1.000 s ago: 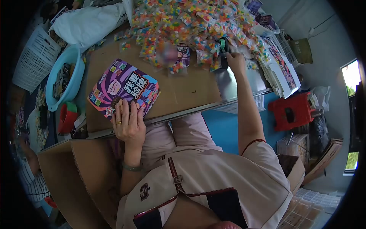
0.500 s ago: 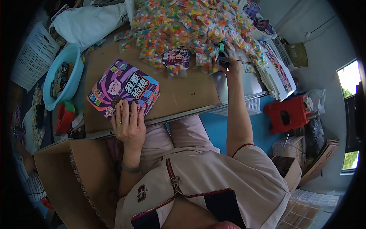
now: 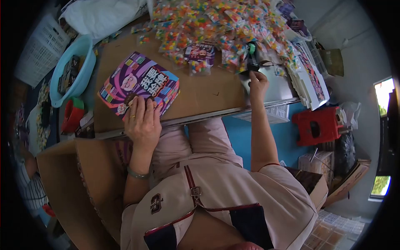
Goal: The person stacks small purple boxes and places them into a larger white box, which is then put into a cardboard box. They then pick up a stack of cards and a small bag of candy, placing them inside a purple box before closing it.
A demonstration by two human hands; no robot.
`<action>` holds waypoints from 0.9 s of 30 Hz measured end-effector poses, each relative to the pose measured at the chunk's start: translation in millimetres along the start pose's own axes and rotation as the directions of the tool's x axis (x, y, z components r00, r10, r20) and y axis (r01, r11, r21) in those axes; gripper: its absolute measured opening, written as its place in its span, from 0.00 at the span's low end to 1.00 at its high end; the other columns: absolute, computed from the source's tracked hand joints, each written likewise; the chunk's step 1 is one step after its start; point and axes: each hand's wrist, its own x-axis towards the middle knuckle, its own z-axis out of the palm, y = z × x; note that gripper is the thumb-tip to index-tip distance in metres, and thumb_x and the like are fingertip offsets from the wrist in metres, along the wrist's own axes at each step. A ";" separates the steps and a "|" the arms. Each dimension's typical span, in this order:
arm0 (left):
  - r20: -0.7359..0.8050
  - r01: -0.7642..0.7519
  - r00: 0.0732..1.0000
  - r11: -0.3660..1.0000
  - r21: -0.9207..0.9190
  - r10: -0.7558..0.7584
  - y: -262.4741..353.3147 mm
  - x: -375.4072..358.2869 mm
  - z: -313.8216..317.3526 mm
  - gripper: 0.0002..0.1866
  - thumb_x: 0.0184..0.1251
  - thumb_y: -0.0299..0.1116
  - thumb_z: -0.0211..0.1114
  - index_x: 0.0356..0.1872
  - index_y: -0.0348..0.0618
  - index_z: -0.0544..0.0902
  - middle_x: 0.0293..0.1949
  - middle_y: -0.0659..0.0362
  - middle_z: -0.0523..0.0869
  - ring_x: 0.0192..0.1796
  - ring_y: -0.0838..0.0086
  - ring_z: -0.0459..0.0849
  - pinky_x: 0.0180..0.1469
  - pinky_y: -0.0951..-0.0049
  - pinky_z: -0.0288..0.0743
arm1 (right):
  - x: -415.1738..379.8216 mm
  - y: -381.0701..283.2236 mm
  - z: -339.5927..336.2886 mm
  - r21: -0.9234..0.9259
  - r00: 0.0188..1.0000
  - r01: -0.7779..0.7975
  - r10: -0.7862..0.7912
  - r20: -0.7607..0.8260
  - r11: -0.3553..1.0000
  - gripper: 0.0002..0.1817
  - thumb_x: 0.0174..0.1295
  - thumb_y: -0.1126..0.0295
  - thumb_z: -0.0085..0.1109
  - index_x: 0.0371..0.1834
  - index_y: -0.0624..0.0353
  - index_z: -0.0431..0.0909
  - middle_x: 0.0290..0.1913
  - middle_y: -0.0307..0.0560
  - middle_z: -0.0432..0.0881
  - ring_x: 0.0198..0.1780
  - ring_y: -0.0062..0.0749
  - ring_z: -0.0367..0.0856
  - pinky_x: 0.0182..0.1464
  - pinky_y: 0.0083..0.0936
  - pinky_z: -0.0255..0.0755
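Note:
A purple, pink and blue printed box [image 3: 139,83] lies at a slant on the cardboard-covered part of the table. My left hand [image 3: 143,118] rests on its near corner, fingers stretched out flat and a ring on one of them. At the table's right side stands a black tape dispenser [image 3: 252,62] with a green roll core. My right hand [image 3: 258,83] is just in front of the dispenser, thumb and fingers pinched together; what they hold is too fine to make out. Behind is a big heap of clear candy packets [image 3: 200,25], with a dark printed packet [image 3: 200,53] at its front.
A blue basin [image 3: 74,71] and a red tape roll [image 3: 73,116] are at the left. An open carton [image 3: 98,175] stands by my left arm. Flat printed cartons [image 3: 310,79] are stacked at the table's right end, a red stool [image 3: 317,126] below. Another person's striped sleeve [image 3: 35,189] shows far left.
My right hand has drawn back from the tape dispenser towards me, its fingers now pinched. My left hand stays on the box. The whole view has shifted slightly.

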 end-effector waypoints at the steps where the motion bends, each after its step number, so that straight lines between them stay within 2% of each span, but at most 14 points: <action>1: -0.012 -0.004 1.000 1.000 -0.003 0.004 1.7 1.0 -1.0 0.16 0.58 0.36 0.72 0.45 0.40 0.86 0.53 0.49 0.84 0.56 0.54 0.83 0.57 0.56 0.76 | -13.0 -22.8 -2.8 -0.098 0.989 0.148 -0.145 0.037 0.984 0.08 0.56 0.71 0.65 0.33 0.65 0.86 0.37 0.52 0.85 0.44 0.41 0.82 0.51 0.34 0.72; 2: -0.049 -0.009 0.999 1.000 -0.021 0.008 0.7 0.4 0.7 0.15 0.58 0.35 0.72 0.44 0.40 0.86 0.52 0.49 0.84 0.57 0.55 0.82 0.56 0.56 0.75 | -27.4 -54.0 -1.4 0.077 0.993 0.005 -0.014 0.116 0.997 0.07 0.56 0.73 0.65 0.36 0.64 0.85 0.36 0.48 0.85 0.43 0.35 0.82 0.48 0.31 0.73; 4: -0.057 0.001 0.998 0.999 -0.046 -0.004 1.3 0.7 1.4 0.15 0.58 0.35 0.72 0.44 0.39 0.85 0.51 0.51 0.84 0.57 0.56 0.82 0.56 0.57 0.75 | -54.5 -93.6 12.3 0.010 0.916 0.372 -0.368 0.158 0.928 0.08 0.62 0.70 0.64 0.40 0.61 0.85 0.28 0.38 0.83 0.31 0.18 0.78 0.33 0.18 0.70; 5: -0.059 -0.007 0.998 0.998 -0.055 0.003 2.5 2.4 0.5 0.14 0.58 0.34 0.71 0.43 0.39 0.85 0.51 0.52 0.84 0.56 0.56 0.82 0.55 0.57 0.75 | -76.3 -132.7 15.8 0.167 0.923 0.163 -0.210 0.321 0.972 0.09 0.63 0.69 0.63 0.42 0.61 0.84 0.27 0.38 0.82 0.30 0.19 0.79 0.32 0.18 0.71; 6: -0.053 0.004 0.999 0.999 -0.038 -0.006 2.6 2.0 0.2 0.14 0.58 0.34 0.71 0.43 0.39 0.85 0.51 0.52 0.84 0.56 0.56 0.82 0.55 0.57 0.75 | -98.4 -170.7 22.1 0.276 0.868 -0.071 -0.076 0.490 0.959 0.09 0.63 0.69 0.62 0.43 0.61 0.84 0.26 0.39 0.82 0.29 0.20 0.80 0.31 0.18 0.72; 7: -0.057 0.010 0.998 0.998 -0.055 -0.013 2.5 1.9 1.0 0.13 0.58 0.33 0.70 0.43 0.39 0.85 0.50 0.53 0.84 0.56 0.57 0.82 0.55 0.57 0.75 | -112.2 -191.6 28.7 0.250 0.705 -0.262 0.008 0.709 0.932 0.10 0.64 0.68 0.62 0.43 0.62 0.83 0.25 0.40 0.81 0.26 0.21 0.80 0.28 0.18 0.72; 8: -0.062 0.015 0.998 0.997 -0.076 -0.019 3.0 1.8 0.9 0.13 0.58 0.32 0.70 0.43 0.38 0.85 0.50 0.53 0.84 0.56 0.57 0.82 0.55 0.57 0.74 | -123.9 -204.1 36.8 0.170 0.481 -0.433 0.067 0.874 0.885 0.11 0.65 0.67 0.61 0.44 0.63 0.83 0.24 0.40 0.80 0.23 0.22 0.79 0.25 0.17 0.71; 9: -0.046 0.022 0.999 0.995 -0.094 -0.027 4.2 3.9 -2.3 0.12 0.58 0.31 0.69 0.42 0.38 0.85 0.49 0.53 0.84 0.55 0.57 0.82 0.54 0.58 0.75 | -135.9 -210.1 49.0 0.168 0.472 -0.433 0.064 0.879 0.886 0.11 0.65 0.67 0.61 0.44 0.63 0.83 0.24 0.40 0.80 0.23 0.22 0.79 0.25 0.17 0.71; 11: -0.051 0.036 0.998 0.994 -0.102 -0.042 4.8 3.2 -2.0 0.12 0.58 0.30 0.69 0.41 0.37 0.85 0.48 0.53 0.84 0.55 0.58 0.82 0.54 0.58 0.75 | -153.9 -218.7 67.6 -0.004 0.212 -0.436 0.106 0.972 0.900 0.12 0.65 0.65 0.62 0.41 0.66 0.83 0.20 0.40 0.79 0.18 0.21 0.77 0.21 0.17 0.69; 15: -0.077 0.076 0.993 0.988 -0.131 -0.086 4.7 0.9 1.0 0.11 0.57 0.29 0.68 0.41 0.37 0.85 0.48 0.53 0.83 0.55 0.58 0.83 0.55 0.57 0.75 | -157.7 -215.3 81.8 -0.064 0.188 -0.431 0.159 0.969 0.900 0.13 0.65 0.65 0.62 0.38 0.67 0.84 0.18 0.39 0.78 0.16 0.21 0.76 0.19 0.17 0.68; 17: -0.081 0.085 0.992 0.987 -0.139 -0.097 4.8 1.1 0.2 0.12 0.55 0.29 0.70 0.40 0.38 0.86 0.47 0.53 0.84 0.54 0.58 0.84 0.55 0.58 0.76 | -161.2 -217.8 81.1 -0.102 0.239 -0.398 0.211 0.948 0.912 0.13 0.64 0.65 0.63 0.36 0.67 0.84 0.17 0.39 0.78 0.16 0.20 0.76 0.18 0.17 0.67; 19: -0.089 0.089 0.991 0.985 -0.148 -0.103 5.2 2.0 -1.0 0.12 0.53 0.28 0.72 0.40 0.39 0.87 0.47 0.54 0.85 0.54 0.57 0.85 0.54 0.59 0.78 | -161.6 -223.4 81.1 -0.125 0.243 -0.393 0.234 0.941 0.911 0.13 0.64 0.65 0.63 0.36 0.67 0.84 0.17 0.40 0.78 0.15 0.20 0.76 0.18 0.17 0.68; 25: -0.061 0.098 0.992 0.981 -0.168 -0.109 4.7 1.1 -4.4 0.12 0.53 0.26 0.71 0.42 0.43 0.86 0.48 0.53 0.86 0.54 0.57 0.85 0.55 0.59 0.77 | -162.3 -226.9 80.3 -0.164 0.244 -0.378 0.269 0.932 0.911 0.12 0.64 0.66 0.63 0.37 0.68 0.84 0.18 0.41 0.79 0.16 0.22 0.78 0.18 0.17 0.70; 27: -0.062 0.081 0.993 0.974 -0.213 -0.096 3.4 -1.4 -0.6 0.11 0.57 0.27 0.66 0.43 0.42 0.84 0.49 0.52 0.82 0.56 0.56 0.82 0.56 0.55 0.74 | -163.6 -227.0 79.2 -0.175 0.252 -0.376 0.282 0.926 0.910 0.12 0.64 0.67 0.63 0.37 0.68 0.84 0.19 0.41 0.80 0.16 0.22 0.78 0.18 0.17 0.71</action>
